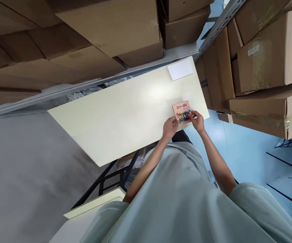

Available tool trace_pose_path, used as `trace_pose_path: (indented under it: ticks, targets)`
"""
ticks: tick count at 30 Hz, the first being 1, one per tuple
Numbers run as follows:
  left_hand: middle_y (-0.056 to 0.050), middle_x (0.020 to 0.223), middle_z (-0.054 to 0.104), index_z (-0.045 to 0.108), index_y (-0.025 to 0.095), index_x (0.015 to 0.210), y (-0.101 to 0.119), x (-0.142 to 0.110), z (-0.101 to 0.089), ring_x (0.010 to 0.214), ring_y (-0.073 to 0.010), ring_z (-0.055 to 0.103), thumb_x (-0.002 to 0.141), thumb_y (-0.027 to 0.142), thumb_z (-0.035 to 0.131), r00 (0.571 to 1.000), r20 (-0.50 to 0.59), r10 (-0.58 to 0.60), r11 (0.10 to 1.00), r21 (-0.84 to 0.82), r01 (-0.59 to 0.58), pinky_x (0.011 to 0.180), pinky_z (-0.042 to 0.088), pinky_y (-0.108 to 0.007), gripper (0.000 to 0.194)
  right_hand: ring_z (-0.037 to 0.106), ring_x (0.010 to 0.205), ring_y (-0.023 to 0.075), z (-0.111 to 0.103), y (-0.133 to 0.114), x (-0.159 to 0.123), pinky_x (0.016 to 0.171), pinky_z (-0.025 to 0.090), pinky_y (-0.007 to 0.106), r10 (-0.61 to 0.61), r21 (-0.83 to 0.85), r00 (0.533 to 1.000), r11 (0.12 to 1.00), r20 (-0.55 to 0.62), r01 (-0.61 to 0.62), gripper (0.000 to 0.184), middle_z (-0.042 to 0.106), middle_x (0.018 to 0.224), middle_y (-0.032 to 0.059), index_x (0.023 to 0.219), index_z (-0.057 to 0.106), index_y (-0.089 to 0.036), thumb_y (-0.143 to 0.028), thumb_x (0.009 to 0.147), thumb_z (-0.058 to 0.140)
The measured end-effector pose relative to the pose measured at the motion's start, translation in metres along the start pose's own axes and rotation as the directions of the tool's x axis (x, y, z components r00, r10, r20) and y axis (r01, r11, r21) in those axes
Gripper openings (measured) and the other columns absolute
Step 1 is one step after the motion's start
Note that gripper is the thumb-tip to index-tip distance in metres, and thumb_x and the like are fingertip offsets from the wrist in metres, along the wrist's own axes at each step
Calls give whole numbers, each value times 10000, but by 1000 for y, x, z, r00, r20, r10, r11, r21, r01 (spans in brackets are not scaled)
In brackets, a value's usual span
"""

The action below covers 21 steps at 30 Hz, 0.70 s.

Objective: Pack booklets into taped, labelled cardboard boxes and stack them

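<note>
A pinkish-orange card or thin booklet [180, 108] with dark lettering at its top and a rainbow-edged picture lies near the front right edge of the pale table [125, 114]. My right hand [198, 121] pinches the card's right side, thumb and fingertips over the picture's edge. At the lower left corner of the card is my left hand [170, 127], its fingers curled together. Whether those fingers grip the corner or only touch it is too small to make out. A flat white rectangular pad or stack of paper [180, 69] rests at the table's far right corner.
Shelves of cardboard boxes [115, 27] run along the table's far side. More stacked cartons [262, 67] stand to the right. A black-framed piece with a pale top [95, 202] is at my lower left. Thin black metal rods [288, 165] stick out at right.
</note>
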<state>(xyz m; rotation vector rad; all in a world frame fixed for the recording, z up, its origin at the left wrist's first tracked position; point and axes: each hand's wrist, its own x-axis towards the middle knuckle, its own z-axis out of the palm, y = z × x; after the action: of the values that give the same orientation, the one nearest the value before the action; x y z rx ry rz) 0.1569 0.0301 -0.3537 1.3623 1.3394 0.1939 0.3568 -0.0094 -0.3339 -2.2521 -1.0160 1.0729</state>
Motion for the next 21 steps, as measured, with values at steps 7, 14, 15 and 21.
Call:
trace_pose_path:
  ticks: [7,14,15,21]
  targets:
    - [-88,902,727,736,234,933,11,16,18,883,-268,692,996,255,653,999,23,30,979,200,-34,863,536,-381,106,697,929,249,-8,15,21,922,568,386,2,-45,1000,999,0,-2,429,812,1141,144,1167,763,-161,-505,1029,547]
    - [-91,940,753,706,231,996,22,21,12,900,-271,705,1023,245,639,997,70,-29,963,268,9,833,508,-360,73,715,954,258,0,17,23,943,571,385,-21,-117,999,993,-43,16,433,800,1104,139,1225,780,-160,-471,1068,521]
    - [-93,972,762,701,233,1020,25,21,10,930,-273,710,1033,247,629,996,84,-33,957,291,7,842,508,-357,75,718,934,256,0,19,24,931,574,387,-31,-119,998,993,-53,24,436,796,1078,135,1215,783,-162,-481,1071,522]
    - [-123,1128,783,682,220,1096,34,23,7,1067,-292,723,1071,254,591,990,129,-59,919,394,4,888,521,-370,100,718,839,221,-14,27,31,873,582,382,-83,-116,986,991,-145,67,400,772,1141,141,1182,783,-167,-468,1059,549]
